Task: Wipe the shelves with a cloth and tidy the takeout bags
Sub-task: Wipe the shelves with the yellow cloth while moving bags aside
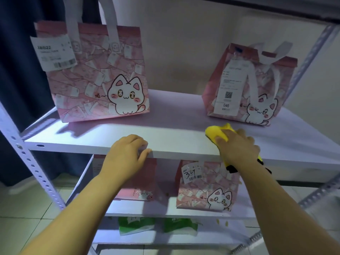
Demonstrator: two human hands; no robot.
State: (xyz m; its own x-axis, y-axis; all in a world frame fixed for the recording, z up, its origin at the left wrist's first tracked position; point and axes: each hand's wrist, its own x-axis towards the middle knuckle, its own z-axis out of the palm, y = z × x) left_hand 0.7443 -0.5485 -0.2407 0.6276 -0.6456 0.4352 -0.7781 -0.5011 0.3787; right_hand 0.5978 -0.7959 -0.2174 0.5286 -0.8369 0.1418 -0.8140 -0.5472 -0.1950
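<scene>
Both hands are at the front of the upper shelf [174, 115]. The left hand [127, 155] curls its fingers over the front edge and grips it. The right hand [237, 146] lies on a yellow cloth [216, 132], fingers wrapped over it, pressing it to the board just in front of the smaller bag.

Pale perforated uprights [31, 159] carry three boards. On the upper shelf the large pink cat bag [95, 74] stands upright at the left rear, handles up, a printed receipt at its top corner. The smaller pink cat bag [248, 85] stands at the right rear, its handles flopped forward beside a long receipt. The two are well apart, with bare board between them. On the middle shelf [165, 208] a labelled pink bag [204, 188] stands to the right, and another pink bag [141, 188] is largely hidden behind the left forearm. Two green bags [136, 225] lie on the bottom shelf [220, 234]. Small crumbs [167, 194] sit on the middle shelf between its bags.

Wiping appears to be the step in hand, at the front right of the upper shelf. The next move likely calls for a sweep left across the bare middle, then shifting each bag aside to reach the board beneath it. The middle shelf looks not yet wiped.
</scene>
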